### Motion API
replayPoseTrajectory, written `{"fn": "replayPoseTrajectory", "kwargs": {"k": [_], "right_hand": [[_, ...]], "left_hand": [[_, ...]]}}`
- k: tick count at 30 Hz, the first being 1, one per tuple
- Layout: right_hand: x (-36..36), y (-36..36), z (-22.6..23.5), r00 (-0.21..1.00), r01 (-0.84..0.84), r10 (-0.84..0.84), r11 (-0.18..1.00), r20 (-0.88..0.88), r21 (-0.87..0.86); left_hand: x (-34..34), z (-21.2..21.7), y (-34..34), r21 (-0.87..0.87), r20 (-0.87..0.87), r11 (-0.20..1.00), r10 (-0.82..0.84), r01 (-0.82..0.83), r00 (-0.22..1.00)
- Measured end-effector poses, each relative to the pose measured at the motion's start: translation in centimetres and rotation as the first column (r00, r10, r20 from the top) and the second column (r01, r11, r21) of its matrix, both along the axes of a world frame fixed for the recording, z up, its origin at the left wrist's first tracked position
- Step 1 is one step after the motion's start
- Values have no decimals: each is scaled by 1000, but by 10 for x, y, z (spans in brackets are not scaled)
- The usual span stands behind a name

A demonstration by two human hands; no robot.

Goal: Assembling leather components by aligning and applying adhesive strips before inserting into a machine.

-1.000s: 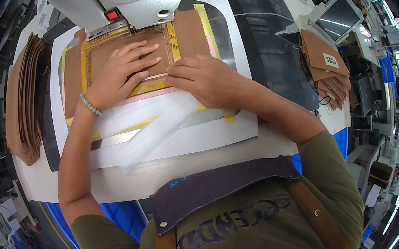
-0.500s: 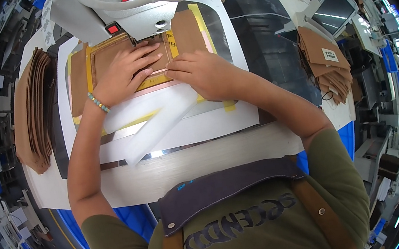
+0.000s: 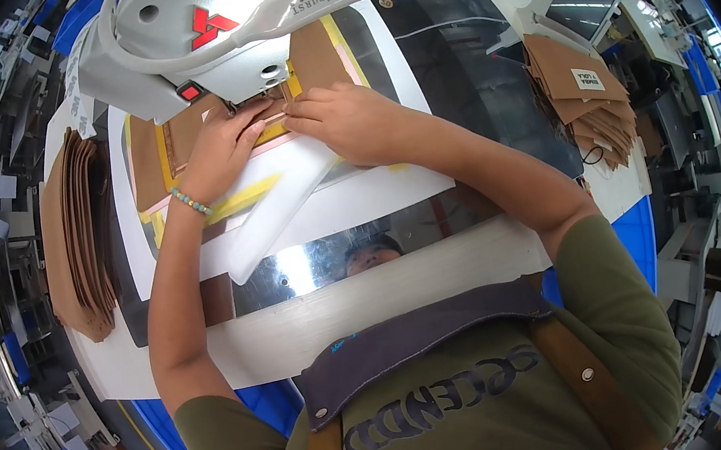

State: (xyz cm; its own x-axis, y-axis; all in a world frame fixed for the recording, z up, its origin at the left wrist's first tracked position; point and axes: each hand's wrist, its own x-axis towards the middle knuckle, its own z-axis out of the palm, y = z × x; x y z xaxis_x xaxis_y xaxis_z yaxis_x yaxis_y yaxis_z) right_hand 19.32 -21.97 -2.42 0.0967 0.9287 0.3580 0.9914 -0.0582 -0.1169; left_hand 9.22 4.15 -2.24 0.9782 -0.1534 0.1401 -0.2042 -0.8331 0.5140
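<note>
My left hand point(image 3: 223, 152) lay flat, fingers partly spread, on the brown panel point(image 3: 184, 137) beneath the sewing machine head point(image 3: 218, 63), back from the tabletop's point(image 3: 462, 258) near edge. My right hand point(image 3: 347, 122) had bunched fingertips beside it; its grip could not be determined.

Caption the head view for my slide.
Left hand and right hand on a yellow-bordered brown panel, partly under a white machine head.

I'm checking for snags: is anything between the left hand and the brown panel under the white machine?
Nothing visible: the left hand lies palm down on the brown panel. The white machine overhangs the panel close to that hand, but not between them.
</note>
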Motion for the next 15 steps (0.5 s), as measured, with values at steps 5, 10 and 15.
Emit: {"fn": "replayPoseTrajectory", "kwargs": {"k": [5,10,15], "right_hand": [[2,-10,1,1000,30,-30,999,-7,13],[18,-38,3,1000,24,-25,997,14,76],[50,-70,5,990,124,-128,990,64,70]], "left_hand": [[2,-2,10,71,53,997,-21,17,998],[-7,4,10,141,86,990,1,-13,996],[-36,7,55,144,184,978,120,-148,976]]}}
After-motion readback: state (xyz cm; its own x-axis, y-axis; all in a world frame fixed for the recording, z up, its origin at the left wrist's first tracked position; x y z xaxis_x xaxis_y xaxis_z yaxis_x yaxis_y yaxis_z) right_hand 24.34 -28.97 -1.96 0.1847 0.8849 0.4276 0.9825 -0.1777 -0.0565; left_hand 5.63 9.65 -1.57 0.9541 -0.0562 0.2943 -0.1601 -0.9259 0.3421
